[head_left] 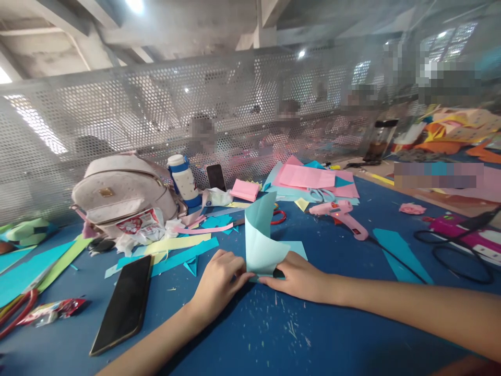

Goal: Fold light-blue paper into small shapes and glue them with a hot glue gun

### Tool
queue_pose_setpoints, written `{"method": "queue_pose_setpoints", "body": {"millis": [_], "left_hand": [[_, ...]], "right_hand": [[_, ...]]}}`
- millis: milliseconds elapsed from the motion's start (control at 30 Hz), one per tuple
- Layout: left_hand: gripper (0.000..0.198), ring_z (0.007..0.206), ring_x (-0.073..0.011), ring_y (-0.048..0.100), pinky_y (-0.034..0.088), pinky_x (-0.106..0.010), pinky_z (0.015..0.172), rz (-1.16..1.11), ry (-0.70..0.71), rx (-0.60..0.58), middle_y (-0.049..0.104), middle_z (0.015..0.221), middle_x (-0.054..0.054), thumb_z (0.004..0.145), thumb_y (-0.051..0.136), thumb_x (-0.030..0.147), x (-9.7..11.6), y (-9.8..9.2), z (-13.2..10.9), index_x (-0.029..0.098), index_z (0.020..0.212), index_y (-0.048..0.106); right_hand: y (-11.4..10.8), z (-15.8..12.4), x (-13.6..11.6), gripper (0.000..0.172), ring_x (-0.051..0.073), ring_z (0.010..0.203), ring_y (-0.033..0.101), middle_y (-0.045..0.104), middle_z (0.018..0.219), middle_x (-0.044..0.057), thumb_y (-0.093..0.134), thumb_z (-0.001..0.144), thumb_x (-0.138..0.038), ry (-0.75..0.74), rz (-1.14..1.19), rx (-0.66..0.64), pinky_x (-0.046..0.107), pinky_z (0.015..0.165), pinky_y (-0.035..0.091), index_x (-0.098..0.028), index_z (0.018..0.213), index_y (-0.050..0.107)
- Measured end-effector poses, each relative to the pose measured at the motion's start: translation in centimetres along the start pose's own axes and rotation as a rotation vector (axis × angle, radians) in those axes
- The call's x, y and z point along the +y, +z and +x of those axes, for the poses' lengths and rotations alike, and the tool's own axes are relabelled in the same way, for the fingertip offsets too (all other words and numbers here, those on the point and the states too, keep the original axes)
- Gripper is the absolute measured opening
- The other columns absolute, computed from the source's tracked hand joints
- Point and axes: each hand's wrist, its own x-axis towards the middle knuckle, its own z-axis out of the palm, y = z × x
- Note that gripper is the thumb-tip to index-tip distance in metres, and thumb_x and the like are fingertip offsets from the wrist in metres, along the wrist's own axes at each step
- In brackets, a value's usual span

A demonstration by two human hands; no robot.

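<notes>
A light teal sheet of paper (260,237) stands partly folded upward on the blue table (254,334), its lower edge pressed flat. My left hand (219,279) pinches the sheet's near left corner with closed fingers. My right hand (299,277) presses down on the folded lower edge from the right, fingers together on the paper. Both hands meet at the fold.
A black phone (125,303) lies left of my left arm. A pink glue gun (342,214) with its cord, scissors (321,196), pink sheets (309,177), teal and yellow paper scraps (176,250), a beige bag (121,193), a bottle (183,180). A perforated metal screen (156,115) stands behind.
</notes>
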Motion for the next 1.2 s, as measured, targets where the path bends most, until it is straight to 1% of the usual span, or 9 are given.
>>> {"method": "queue_pose_setpoints", "body": {"millis": [267,467,667,733,800,867,933,1067,1200], "left_hand": [[0.032,0.062,-0.0143,0.050,0.037,-0.029,0.067,0.017,0.033,0.006,0.055,0.064,0.001,0.096,0.049,0.036,-0.1,0.2,0.0,0.018,0.070,0.053],[0.034,0.063,-0.0148,0.052,0.038,-0.030,0.069,0.002,0.043,0.003,0.058,0.063,0.001,0.094,0.053,0.043,-0.1,0.3,0.0,0.019,0.070,0.054],[0.028,0.064,-0.0157,0.055,0.038,-0.032,0.070,-0.070,0.004,-0.068,0.063,0.068,0.001,0.088,0.062,0.045,0.2,0.2,0.1,0.019,0.078,0.059],[0.026,0.065,-0.0163,0.055,0.037,-0.032,0.070,-0.091,-0.037,-0.079,0.063,0.068,0.001,0.087,0.063,0.044,0.3,0.2,0.2,0.019,0.080,0.061],[0.023,0.065,-0.0163,0.056,0.037,-0.032,0.069,-0.114,-0.079,-0.085,0.063,0.068,0.001,0.088,0.063,0.040,0.4,0.2,0.2,0.019,0.078,0.061],[0.021,0.065,-0.0158,0.055,0.037,-0.032,0.069,-0.131,-0.114,-0.090,0.062,0.067,0.002,0.088,0.064,0.036,0.6,0.2,0.3,0.019,0.075,0.061],[0.021,0.065,-0.0156,0.055,0.037,-0.032,0.069,-0.141,-0.136,-0.097,0.061,0.066,0.002,0.088,0.064,0.034,0.6,0.2,0.3,0.019,0.073,0.060],[0.021,0.066,-0.0157,0.055,0.037,-0.031,0.070,-0.153,-0.148,-0.105,0.061,0.067,0.002,0.087,0.065,0.034,0.6,0.3,0.4,0.019,0.073,0.060],[0.020,0.066,-0.0154,0.054,0.036,-0.031,0.070,-0.164,-0.139,-0.111,0.060,0.066,0.002,0.088,0.063,0.033,0.5,0.3,0.4,0.019,0.074,0.061]], "right_hand": [[-0.7,-0.1,-0.8,0.037,0.024,0.099,0.061,0.069,0.109,0.007,0.040,0.098,-0.048,0.039,0.059,-0.025,0.035,0.086,0.045,-0.019,0.102,0.064],[-0.4,0.0,-0.5,0.049,0.021,0.081,0.062,0.068,0.086,0.006,0.029,0.101,-0.050,0.073,0.036,-0.038,0.032,0.075,0.044,-0.018,0.083,0.063],[0.0,0.7,-0.1,0.055,0.021,0.079,0.063,0.069,0.078,0.005,0.031,0.099,-0.055,0.064,0.026,0.012,0.031,0.073,0.043,-0.018,0.079,0.065],[-0.2,0.9,0.0,0.053,0.021,0.079,0.064,0.070,0.080,0.005,0.033,0.099,-0.055,0.049,0.039,0.009,0.031,0.073,0.044,-0.018,0.082,0.067],[-0.5,0.9,0.0,0.044,0.021,0.084,0.065,0.071,0.088,0.005,0.042,0.096,-0.054,0.012,0.058,-0.005,0.031,0.075,0.045,-0.019,0.091,0.069],[-0.8,0.9,0.1,0.036,0.023,0.092,0.065,0.071,0.101,0.005,0.058,0.088,-0.053,-0.043,0.070,-0.026,0.031,0.078,0.046,-0.021,0.104,0.068],[-1.1,0.9,0.2,0.037,0.024,0.095,0.064,0.070,0.107,0.005,0.069,0.080,-0.045,-0.074,0.065,-0.057,0.031,0.079,0.047,-0.023,0.109,0.066],[-1.2,0.9,0.5,0.025,0.021,0.083,0.064,0.071,0.096,0.005,0.066,0.081,-0.034,-0.044,0.044,-0.072,0.031,0.074,0.048,-0.021,0.103,0.068],[-0.9,0.9,0.6,0.024,0.021,0.086,0.064,0.071,0.100,0.006,0.064,0.083,-0.035,-0.059,0.065,-0.036,0.032,0.077,0.049,-0.020,0.102,0.068]]}}
